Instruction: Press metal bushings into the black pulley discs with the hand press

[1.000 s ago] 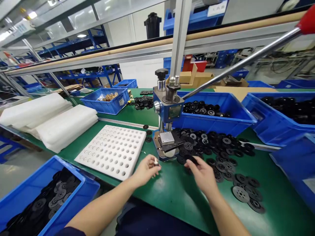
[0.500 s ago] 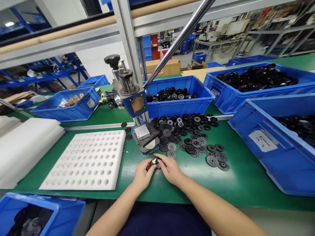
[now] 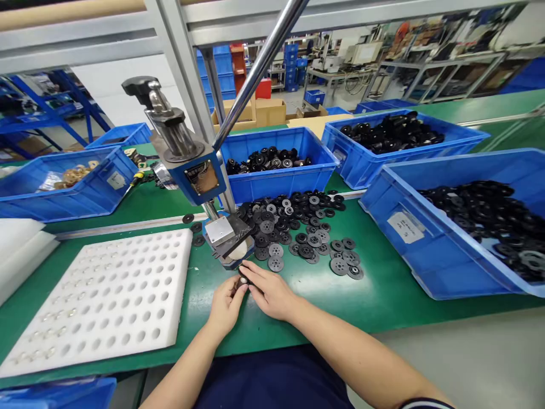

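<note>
Both my hands meet just in front of the blue bench press [image 3: 199, 177], above the green table. My left hand [image 3: 225, 305] pinches one side of a small black disc with a pale piece at its centre [image 3: 243, 280]. My right hand [image 3: 271, 292] has its fingers closed on the other side of that disc. Much of the disc is hidden by my fingers. Right behind my hands is the press base [image 3: 227, 241], with a silver block [image 3: 219, 230] on it. Loose black discs [image 3: 276, 263] lie in a spread pile behind and to the right.
To the left lies a white foam tray [image 3: 181, 301] with rows of holes, several holding small clear pieces. Blue bins [image 3: 281, 184] with black parts stand behind the pile and on the right [image 3: 430, 267]. A slanted metal rod [image 3: 259, 74] crosses above the press.
The view has swung to the right, so the bench things appear further left. Both hands keep hold of the disc; its pale piece, which stuck out sideways, now shows as a rounder spot.
</note>
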`<state>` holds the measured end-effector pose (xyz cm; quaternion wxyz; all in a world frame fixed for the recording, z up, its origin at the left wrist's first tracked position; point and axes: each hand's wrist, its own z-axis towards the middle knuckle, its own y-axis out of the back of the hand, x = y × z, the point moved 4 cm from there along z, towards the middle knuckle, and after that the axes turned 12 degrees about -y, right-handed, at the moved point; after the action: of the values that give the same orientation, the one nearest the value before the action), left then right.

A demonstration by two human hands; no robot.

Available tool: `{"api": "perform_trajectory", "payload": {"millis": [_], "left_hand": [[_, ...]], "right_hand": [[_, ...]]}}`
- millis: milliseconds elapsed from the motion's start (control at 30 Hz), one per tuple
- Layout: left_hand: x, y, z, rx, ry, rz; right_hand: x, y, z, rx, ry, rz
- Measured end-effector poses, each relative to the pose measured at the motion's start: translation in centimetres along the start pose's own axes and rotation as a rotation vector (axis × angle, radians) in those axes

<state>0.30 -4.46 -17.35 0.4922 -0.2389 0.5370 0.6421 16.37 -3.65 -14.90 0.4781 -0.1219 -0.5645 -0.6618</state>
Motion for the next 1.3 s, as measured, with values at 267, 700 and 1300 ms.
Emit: {"api": "perform_trajectory", "payload": {"millis": [267, 700, 1300], "left_hand": [[0.5, -0.1, -0.2, -0.061, 0.054, -0.046], [0.3, 0.1, 0.0, -0.102, 0.067, -0.076], [0.6, 1.2, 0.3, -0.246, 0.200, -0.296]], "right_hand": [[0.7, 0.6, 0.2, 0.083, -0.004, -0.131], [1.6, 2.0, 0.5, 0.064, 0.012, -0.241], [-8.1, 8.4, 1.8, -0.361, -0.739, -0.502]]}}
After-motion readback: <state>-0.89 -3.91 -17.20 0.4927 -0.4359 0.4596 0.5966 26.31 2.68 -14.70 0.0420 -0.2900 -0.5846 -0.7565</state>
